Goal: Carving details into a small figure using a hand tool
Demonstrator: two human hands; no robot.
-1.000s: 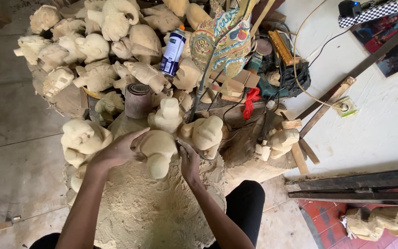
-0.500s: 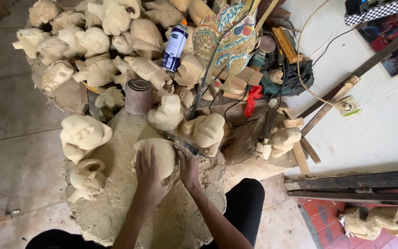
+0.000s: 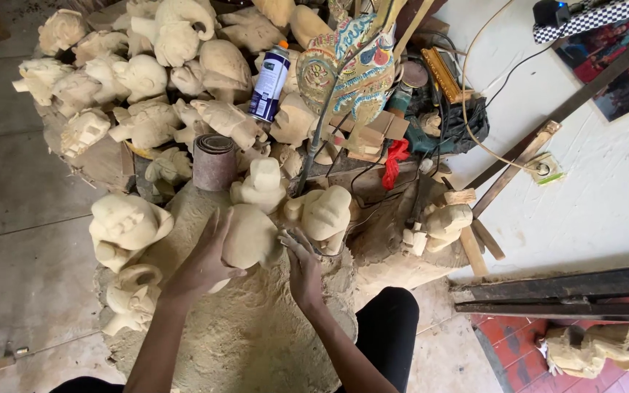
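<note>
My left hand [image 3: 204, 260] grips a pale, rounded wooden carving [image 3: 250, 234] from its left side and holds it over a mound of sawdust [image 3: 249, 335]. My right hand [image 3: 301, 263] is closed at the carving's right edge, pressing something small against it; I cannot make out what it holds. Just right of my right hand stands another pale carved head [image 3: 327, 213].
A heap of unpainted wooden carvings [image 3: 147, 80] fills the top left. A roll of sandpaper [image 3: 214, 161] and a spray can [image 3: 269, 81] stand behind the carving. A painted mask [image 3: 347, 69], cables and wooden slats lie at the right. Two carved heads [image 3: 127, 222] sit at the left.
My left hand has slid from the top of the carving round to its left side. The carving has turned a little. My right hand stays at its right edge.
</note>
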